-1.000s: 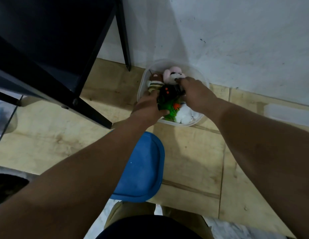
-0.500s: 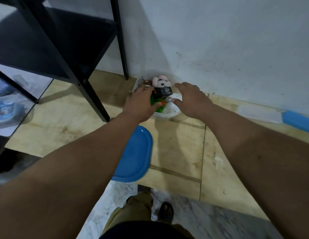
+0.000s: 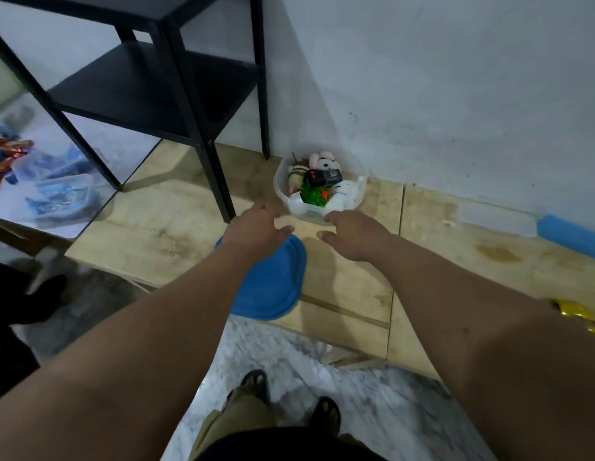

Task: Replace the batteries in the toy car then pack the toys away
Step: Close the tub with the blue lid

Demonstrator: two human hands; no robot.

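Near the middle of the frame, slightly above centre, a clear plastic container (image 3: 283, 194) is sitting on the tan floor boards against the white wall (image 3: 455, 94). Inside it, a black toy car (image 3: 322, 178) is lying on top of the pile, with a green and orange toy (image 3: 314, 196) just below it, a pink plush (image 3: 324, 161) behind it, a striped brown plush (image 3: 296, 173) to its left and a white plush (image 3: 344, 191) to its right.

Both hands are hovering just below the container, holding nothing. The left hand (image 3: 256, 227) is lying with fingers loosely spread, its fingertips near the container's lower left rim — whether they are touching it is unclear. The right hand (image 3: 354, 232) is also relaxed, fingers apart, its fingertips near the lower right rim.

A blue lid (image 3: 273, 287) is lying flat on the floor below the left hand, partly hidden by that forearm — it is apart from the container.

In the upper left of the frame a black metal shelf unit (image 3: 163, 94) is standing beside the container. At the far left, clear bins with blue contents (image 3: 57, 191) are sitting on the floor. At the right edge a blue block (image 3: 572, 232) is lying by the wall.
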